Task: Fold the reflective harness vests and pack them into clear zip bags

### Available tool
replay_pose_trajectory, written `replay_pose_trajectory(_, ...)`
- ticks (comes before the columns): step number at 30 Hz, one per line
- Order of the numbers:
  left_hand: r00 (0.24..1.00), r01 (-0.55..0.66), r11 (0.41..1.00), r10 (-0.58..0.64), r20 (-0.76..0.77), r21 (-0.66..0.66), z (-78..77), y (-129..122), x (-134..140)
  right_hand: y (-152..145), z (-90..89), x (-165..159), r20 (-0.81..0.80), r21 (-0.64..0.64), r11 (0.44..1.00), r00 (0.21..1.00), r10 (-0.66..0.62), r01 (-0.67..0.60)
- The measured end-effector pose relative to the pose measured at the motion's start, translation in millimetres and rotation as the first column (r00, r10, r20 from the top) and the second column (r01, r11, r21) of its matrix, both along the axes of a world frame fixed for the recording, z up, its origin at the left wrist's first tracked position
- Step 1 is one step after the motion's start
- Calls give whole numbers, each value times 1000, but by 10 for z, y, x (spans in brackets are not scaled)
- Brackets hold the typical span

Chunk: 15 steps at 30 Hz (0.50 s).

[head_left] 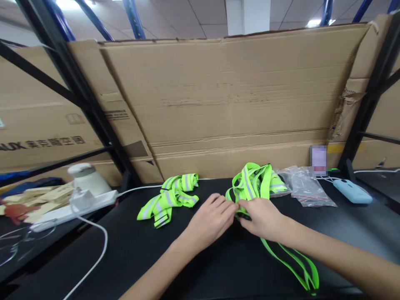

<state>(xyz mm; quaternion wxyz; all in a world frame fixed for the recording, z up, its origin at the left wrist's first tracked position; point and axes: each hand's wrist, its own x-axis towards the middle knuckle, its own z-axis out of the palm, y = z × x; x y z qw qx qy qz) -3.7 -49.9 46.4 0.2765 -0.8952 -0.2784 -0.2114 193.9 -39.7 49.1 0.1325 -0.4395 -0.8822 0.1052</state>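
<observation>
— Bare right forearm (328,246) is nearest to the camera, and under it a loop (315,276) of green strap lies toward the near edge of the black table (131,250). Which hand holds something?

— The right hand (261,216), I believe. Its thumb and fingers are closed together on the near edge of the green bundle (249,183), where a dark piece (243,216) shows between them.

— And the left hand (215,217)?

— Its fingers are bent, and their tips meet those of the right hand. What is inside them is hidden, so I cannot tell if this grip is closed.

— What could go wrong from here?

— First, tangling. The straps of the bundle cross over each other, so one hard pull could make a knot. Second, the forearm may catch the loop below it and drag the bundle, if these two are joined. Third, the dark piece is small, and it could slip out if the thumb becomes loose.

— Is something else in danger?

— Perhaps the clear bag (308,187), which lies against the right side of the bundle: a pull could take it along. The second green strap (173,196) lies folded to the left, apart from the bundle.
</observation>
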Motion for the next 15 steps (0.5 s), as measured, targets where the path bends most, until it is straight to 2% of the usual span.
replay_pose_trajectory(2,993,-28,998,20,117,63,121,-40,-5,117,38,-12,-191,-117,993,982,11,-34)
replay_pose_trajectory(4,965,-55,991,21,262,124,213,-155,27,236,80,-18,-424,-266,958,906,-16,-108)
replay_pose_trajectory(6,933,-18,992,-28,358,125,245,-335,100,331,128,-26,-557,-346,926,827,-73,-151)
replay_pose_trajectory(8,906,52,997,-74,416,66,214,-539,205,384,184,-48,-633,-380,912,763,-133,-155)
replay_pose_trajectory(11,868,95,992,-45,495,-77,117,-770,385,406,288,-124,-766,-407,897,600,-230,-175)
replay_pose_trajectory(13,846,41,991,35,532,-129,89,-833,488,421,398,-187,-850,-376,910,454,-265,-173)
replay_pose_trajectory(15,832,-52,991,113,543,-127,120,-836,563,458,564,-229,-917,-323,936,293,-272,-142)
